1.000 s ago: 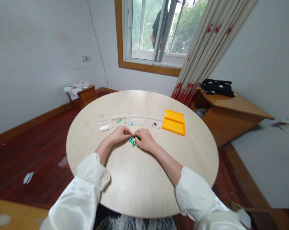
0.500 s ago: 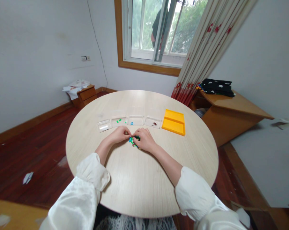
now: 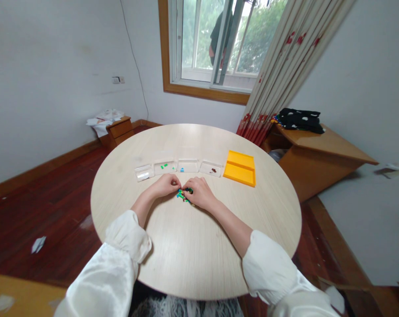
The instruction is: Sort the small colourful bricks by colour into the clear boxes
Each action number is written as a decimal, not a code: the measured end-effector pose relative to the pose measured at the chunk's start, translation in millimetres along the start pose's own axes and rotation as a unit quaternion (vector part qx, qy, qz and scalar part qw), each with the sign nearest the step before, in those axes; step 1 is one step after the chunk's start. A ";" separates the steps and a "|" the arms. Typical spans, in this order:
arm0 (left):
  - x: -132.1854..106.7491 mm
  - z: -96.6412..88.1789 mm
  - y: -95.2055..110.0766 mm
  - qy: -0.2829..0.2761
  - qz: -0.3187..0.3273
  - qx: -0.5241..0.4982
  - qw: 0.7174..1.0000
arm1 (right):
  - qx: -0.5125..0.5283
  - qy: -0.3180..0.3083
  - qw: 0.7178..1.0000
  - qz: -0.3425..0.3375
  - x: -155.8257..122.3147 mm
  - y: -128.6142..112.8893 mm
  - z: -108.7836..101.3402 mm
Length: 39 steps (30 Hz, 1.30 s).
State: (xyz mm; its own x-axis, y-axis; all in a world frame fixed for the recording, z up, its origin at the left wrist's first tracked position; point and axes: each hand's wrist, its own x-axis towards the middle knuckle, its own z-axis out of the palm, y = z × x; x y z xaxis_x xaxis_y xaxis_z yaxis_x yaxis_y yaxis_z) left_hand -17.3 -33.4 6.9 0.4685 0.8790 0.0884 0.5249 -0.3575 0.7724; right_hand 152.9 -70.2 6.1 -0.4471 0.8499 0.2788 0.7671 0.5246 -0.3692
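Below the upper-centre window [image 3: 202, 53], hands [image 3: 167, 185] nearly met at coloured pieces [image 3: 181, 196] on the pale, round surface [image 3: 193, 246]; their grip was unclear.

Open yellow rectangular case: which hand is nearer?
Right. The right hand is left of the yellow case and lower in view; the left hand is farther left, past the right one.

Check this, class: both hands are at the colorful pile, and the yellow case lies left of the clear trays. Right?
Wrong side: the head view shows the yellow case lying right of the clear trays. The rest stands.
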 end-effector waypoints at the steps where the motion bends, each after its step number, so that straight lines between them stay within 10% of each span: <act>1: 0.4 0.1 -0.2 0.003 -0.002 0.003 1.000 | 0.001 0.000 1.000 -0.001 0.1 -0.1 0.2; 16: 2.8 2.3 -2.5 0.024 -0.005 -0.012 1.000 | -0.002 0.006 1.000 -0.027 -0.6 2.1 4.9; 26: 5.3 3.8 2.9 0.047 0.010 -0.110 0.993 | 0.009 0.158 0.987 -0.010 -0.2 11.8 -0.1; 39: 2.1 7.1 10.0 0.045 -0.037 -0.234 0.971 | 0.032 0.200 0.979 -0.030 -1.0 11.8 2.3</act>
State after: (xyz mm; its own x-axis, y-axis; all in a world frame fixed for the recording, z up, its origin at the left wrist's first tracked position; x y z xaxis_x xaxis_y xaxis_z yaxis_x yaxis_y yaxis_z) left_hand -6.1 -37.4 10.4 0.3668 0.9283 0.0611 0.1650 -0.1296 0.9777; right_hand 161.3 -64.8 -0.6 -0.2640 0.7376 0.6215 0.7091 0.5852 -0.3933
